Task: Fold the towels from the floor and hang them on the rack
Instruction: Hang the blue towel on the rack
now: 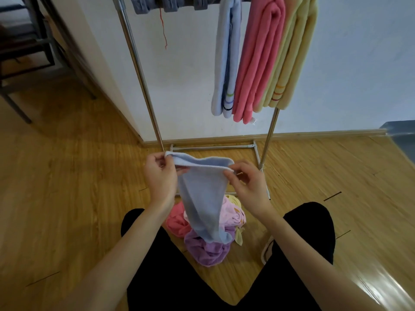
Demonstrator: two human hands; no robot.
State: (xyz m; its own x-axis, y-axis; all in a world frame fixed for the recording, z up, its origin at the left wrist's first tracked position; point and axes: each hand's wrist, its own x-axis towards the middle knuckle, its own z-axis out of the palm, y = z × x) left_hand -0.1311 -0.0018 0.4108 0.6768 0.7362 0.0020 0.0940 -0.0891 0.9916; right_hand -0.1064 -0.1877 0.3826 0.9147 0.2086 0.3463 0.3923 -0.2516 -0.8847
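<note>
A light blue towel [202,198] hangs between my hands, its lower end reaching the pile on the floor. My left hand [160,176] pinches its top left corner and my right hand [247,182] pinches the top right edge. Below it lies a heap of towels: a purple one [206,250], a coral one [177,223], a pale pink one [231,216] and a bit of yellow. The metal rack [139,70] stands ahead against the wall. On it hang a folded light blue towel [224,63], a coral towel [260,59] and a yellow towel [292,57].
Grey clips [168,4] hang on the rack's top bar at the left, with a red thread below them. The rack's base frame [213,147] lies on the wooden floor. Dark furniture legs [27,63] stand at the far left. A grey box [402,140] sits at the right.
</note>
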